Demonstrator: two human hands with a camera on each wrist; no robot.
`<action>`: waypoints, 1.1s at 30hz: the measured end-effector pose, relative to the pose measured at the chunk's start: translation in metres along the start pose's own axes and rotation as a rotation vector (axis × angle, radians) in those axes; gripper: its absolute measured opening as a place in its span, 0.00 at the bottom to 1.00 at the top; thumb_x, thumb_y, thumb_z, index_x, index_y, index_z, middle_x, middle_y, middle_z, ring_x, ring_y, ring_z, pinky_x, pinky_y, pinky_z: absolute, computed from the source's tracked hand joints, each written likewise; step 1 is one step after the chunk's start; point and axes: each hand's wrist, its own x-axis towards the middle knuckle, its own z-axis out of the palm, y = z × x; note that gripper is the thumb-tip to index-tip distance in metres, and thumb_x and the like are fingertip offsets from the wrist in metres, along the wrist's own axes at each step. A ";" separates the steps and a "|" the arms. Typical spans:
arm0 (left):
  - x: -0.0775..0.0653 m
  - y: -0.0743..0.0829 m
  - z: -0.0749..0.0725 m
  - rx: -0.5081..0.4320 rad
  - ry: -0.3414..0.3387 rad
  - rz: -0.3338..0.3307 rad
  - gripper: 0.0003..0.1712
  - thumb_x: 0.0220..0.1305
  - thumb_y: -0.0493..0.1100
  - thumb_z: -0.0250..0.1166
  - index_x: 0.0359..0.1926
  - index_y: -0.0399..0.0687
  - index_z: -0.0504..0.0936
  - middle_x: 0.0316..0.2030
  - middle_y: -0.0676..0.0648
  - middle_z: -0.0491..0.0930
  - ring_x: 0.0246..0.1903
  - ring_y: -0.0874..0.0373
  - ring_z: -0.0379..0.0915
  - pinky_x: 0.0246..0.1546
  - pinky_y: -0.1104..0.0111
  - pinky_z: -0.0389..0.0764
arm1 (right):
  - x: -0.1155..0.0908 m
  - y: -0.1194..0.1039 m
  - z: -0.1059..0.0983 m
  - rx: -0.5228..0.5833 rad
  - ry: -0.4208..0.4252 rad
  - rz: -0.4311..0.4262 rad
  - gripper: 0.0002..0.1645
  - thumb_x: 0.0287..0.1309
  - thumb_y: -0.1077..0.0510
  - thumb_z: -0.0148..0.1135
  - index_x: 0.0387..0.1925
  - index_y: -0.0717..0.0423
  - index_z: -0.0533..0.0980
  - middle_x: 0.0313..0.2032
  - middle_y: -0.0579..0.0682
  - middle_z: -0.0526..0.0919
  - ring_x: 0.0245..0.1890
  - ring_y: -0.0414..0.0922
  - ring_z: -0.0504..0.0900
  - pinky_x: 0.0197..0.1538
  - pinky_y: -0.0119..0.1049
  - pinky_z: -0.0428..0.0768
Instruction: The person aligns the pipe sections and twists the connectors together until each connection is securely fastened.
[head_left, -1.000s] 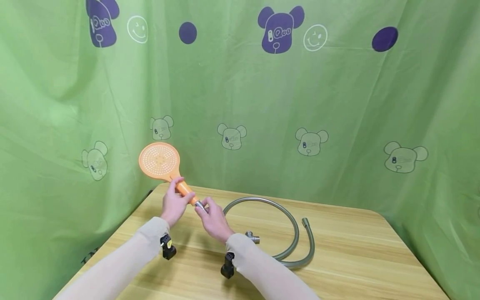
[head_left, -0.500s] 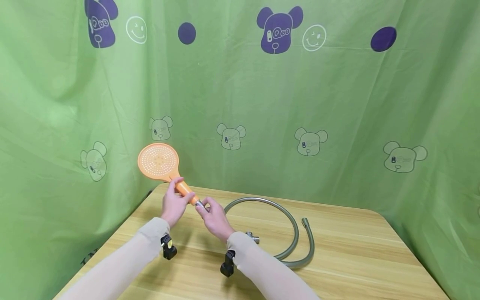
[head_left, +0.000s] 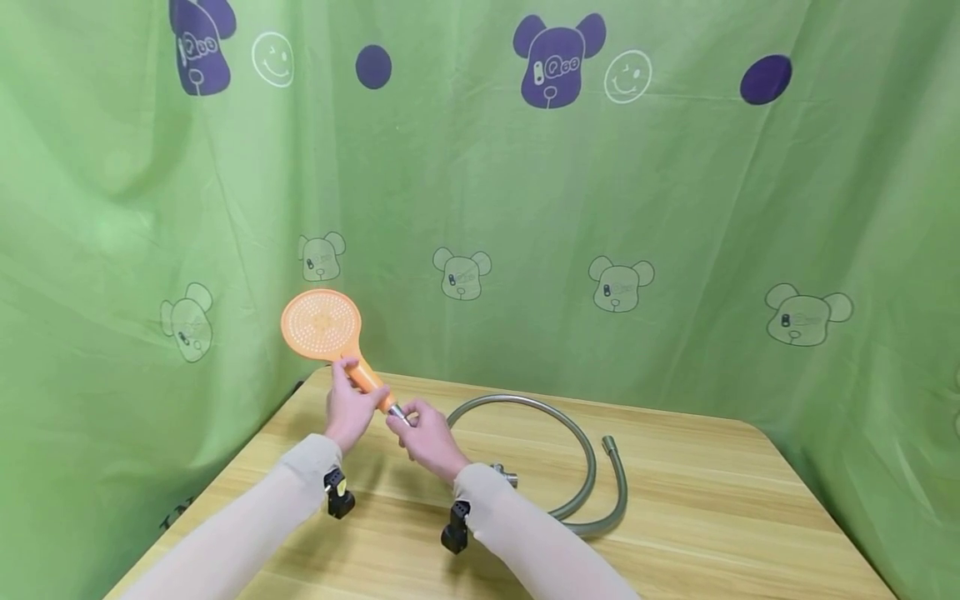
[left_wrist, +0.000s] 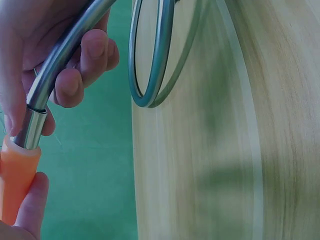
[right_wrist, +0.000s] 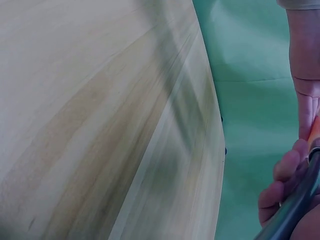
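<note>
An orange shower head (head_left: 321,323) with a round perforated face is held up above the table's left side, face towards me. My left hand (head_left: 348,411) grips its handle, thumb along the lower end. My right hand (head_left: 431,440) is at the bottom of the handle, its fingers round the end of a grey metal shower hose (head_left: 587,475). In the left wrist view the hose's silver end fitting (left_wrist: 31,129) meets the orange handle (left_wrist: 17,175); how far it sits inside cannot be seen. The right wrist view shows the hose (right_wrist: 295,210) passing by curled fingers.
From my right hand the hose loops over the wooden table (head_left: 712,492), its free end (head_left: 609,445) lying to the right. A small metal valve fitting (head_left: 510,477), partly hidden by the right sleeve, lies inside the loop. Green patterned curtains (head_left: 480,167) surround the table.
The shower head has shifted slightly right and down. My right fingers have changed their position a little on the hose end. The hose loop and fitting on the table stay put.
</note>
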 end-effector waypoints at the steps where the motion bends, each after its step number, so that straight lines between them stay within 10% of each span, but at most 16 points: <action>1: 0.000 -0.001 0.000 0.002 0.007 -0.004 0.41 0.59 0.38 0.73 0.67 0.49 0.58 0.53 0.36 0.77 0.46 0.45 0.78 0.36 0.68 0.78 | 0.000 0.001 0.000 -0.010 -0.002 0.002 0.17 0.66 0.45 0.62 0.41 0.54 0.73 0.21 0.45 0.77 0.14 0.38 0.68 0.19 0.30 0.67; 18: 0.003 -0.013 -0.003 0.052 0.019 -0.026 0.44 0.54 0.39 0.75 0.68 0.47 0.61 0.54 0.38 0.76 0.48 0.47 0.74 0.40 0.67 0.75 | 0.000 0.004 -0.015 -0.200 0.050 -0.046 0.24 0.63 0.42 0.64 0.50 0.56 0.76 0.39 0.51 0.81 0.35 0.42 0.78 0.37 0.35 0.77; 33: 0.004 -0.025 -0.004 0.018 -0.034 -0.073 0.43 0.56 0.36 0.72 0.69 0.45 0.60 0.56 0.35 0.72 0.50 0.44 0.76 0.42 0.68 0.85 | -0.016 0.018 -0.069 -0.303 0.038 -0.094 0.33 0.64 0.39 0.63 0.61 0.56 0.74 0.55 0.51 0.78 0.56 0.54 0.76 0.56 0.47 0.78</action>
